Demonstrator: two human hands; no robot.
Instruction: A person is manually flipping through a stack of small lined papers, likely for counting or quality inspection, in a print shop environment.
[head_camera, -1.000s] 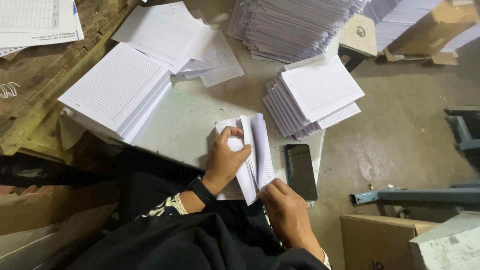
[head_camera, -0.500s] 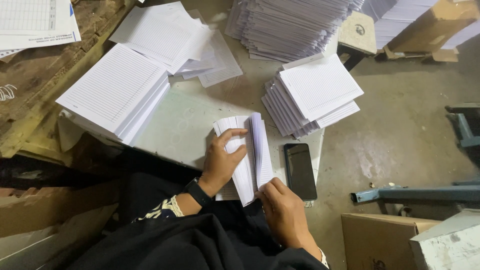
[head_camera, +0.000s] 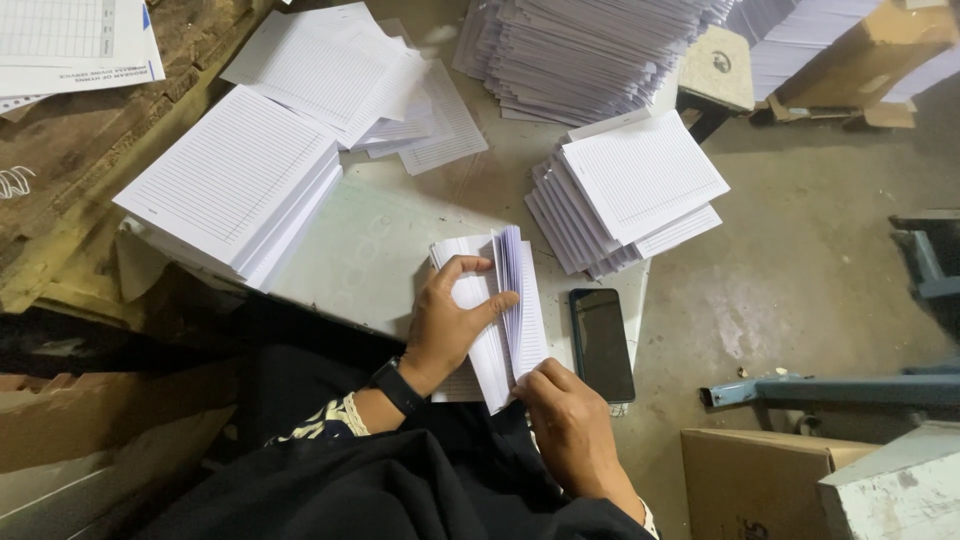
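Note:
A small stack of white ruled sheets stands fanned on the pale table just in front of me. My left hand, with a black wristband, is curled over the left half of the stack, thumb pressed between the sheets. My right hand pinches the near lower corner of the stack from below. The sheets on the right side rise up on edge, partly separated.
A black phone lies flat right of the stack. A thick pile of ruled paper sits at left, a fanned pile at right, and larger stacks behind. Cardboard boxes and a blue metal frame stand on the floor.
The fanned sheets have spread a little more between my hands. My left thumb has slid further into the stack. Both hands stay in nearly the same place.

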